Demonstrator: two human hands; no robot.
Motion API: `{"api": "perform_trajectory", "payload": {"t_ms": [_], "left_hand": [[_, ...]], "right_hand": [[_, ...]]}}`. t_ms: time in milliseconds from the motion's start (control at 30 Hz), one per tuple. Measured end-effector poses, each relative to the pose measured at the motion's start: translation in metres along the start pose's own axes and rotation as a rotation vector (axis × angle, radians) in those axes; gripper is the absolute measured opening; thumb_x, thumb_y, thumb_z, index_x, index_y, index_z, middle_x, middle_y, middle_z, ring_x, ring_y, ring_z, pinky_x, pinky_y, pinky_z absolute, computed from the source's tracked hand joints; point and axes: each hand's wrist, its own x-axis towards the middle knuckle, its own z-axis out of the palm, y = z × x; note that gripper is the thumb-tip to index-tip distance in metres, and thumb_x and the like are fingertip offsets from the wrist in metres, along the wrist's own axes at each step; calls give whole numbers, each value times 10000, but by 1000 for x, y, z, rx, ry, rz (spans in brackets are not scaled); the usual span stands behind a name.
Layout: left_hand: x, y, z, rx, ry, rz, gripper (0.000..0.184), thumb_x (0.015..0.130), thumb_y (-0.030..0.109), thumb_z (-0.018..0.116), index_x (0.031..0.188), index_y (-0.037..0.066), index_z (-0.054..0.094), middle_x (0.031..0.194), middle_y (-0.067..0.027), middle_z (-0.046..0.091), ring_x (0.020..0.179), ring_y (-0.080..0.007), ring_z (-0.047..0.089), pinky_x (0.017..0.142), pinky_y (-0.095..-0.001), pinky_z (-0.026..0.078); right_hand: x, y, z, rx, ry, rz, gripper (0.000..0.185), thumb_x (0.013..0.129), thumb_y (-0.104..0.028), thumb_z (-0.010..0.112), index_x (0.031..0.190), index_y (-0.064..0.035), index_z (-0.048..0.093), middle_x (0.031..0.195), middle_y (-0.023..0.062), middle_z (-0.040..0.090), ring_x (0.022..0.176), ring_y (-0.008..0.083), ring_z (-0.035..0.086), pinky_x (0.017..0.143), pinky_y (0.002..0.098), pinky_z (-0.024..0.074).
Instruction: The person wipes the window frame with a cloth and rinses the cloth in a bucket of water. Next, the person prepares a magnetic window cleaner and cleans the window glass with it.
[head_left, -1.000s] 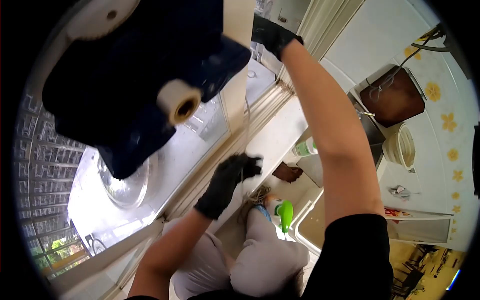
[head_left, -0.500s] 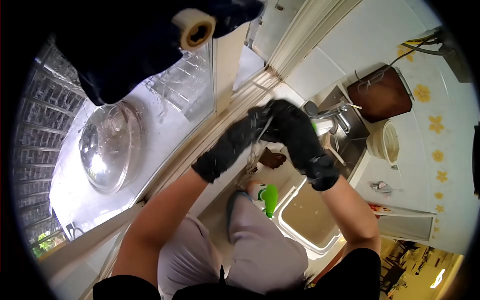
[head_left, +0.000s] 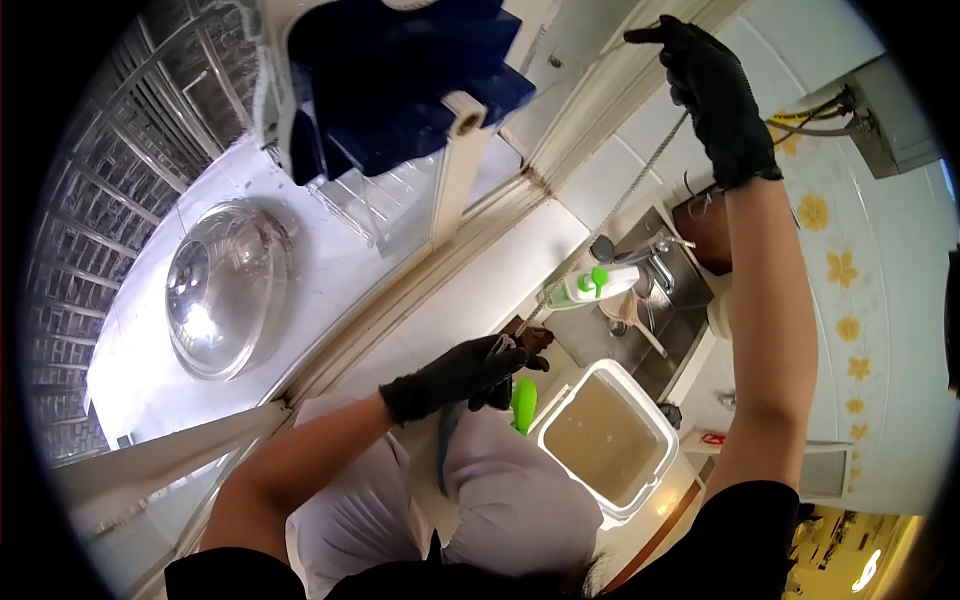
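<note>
A thin, pale twisted rope (head_left: 640, 178) is stretched diagonally between my two black-gloved hands. My right hand (head_left: 708, 95) is raised high at the upper right, its index finger pointing left and the other fingers curled around the upper end of the rope. Lower down, just above my knees, my left hand (head_left: 470, 378) is closed on a looped bunch of the same rope. A brown cloth-like thing (head_left: 533, 338) lies just beyond the left fingers. Below them is the green top of a bottle (head_left: 523, 403).
A white tub (head_left: 655, 470) of murky water stands right of my knees. Behind it are a metal sink (head_left: 690, 290), a faucet (head_left: 660, 262) and a white bottle with green cap (head_left: 605, 284). The window frame (head_left: 400, 265) runs along my left; a clear dome (head_left: 225, 290) lies beyond it. Dark-blue material (head_left: 390, 80) hangs above.
My hands were together in the middle; now they are far apart with the rope drawn out between them. The right went up and right, the left down and toward me.
</note>
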Motion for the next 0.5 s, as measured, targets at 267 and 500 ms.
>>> {"api": "perform_trajectory", "payload": {"t_ms": [267,500], "left_hand": [[-47,-47,-8,-282,185,-95,461,986,406,383,1156,28,584,747,-98,651,540,-109,570,472,-224,449],[-69,-93,13,-209,526,-110,297,913,147,475,1159,6,565,956,-75,655,729,-116,587,651,-241,503]], "right_hand": [[81,-33,-21,-176,254,-203,351,951,-299,504,771,-73,703,542,-34,476,391,64,279,361,243,196],[194,-18,6,-556,-34,-361,374,835,-398,645,952,-44,670,758,47,667,624,117,572,515,268,461]]}}
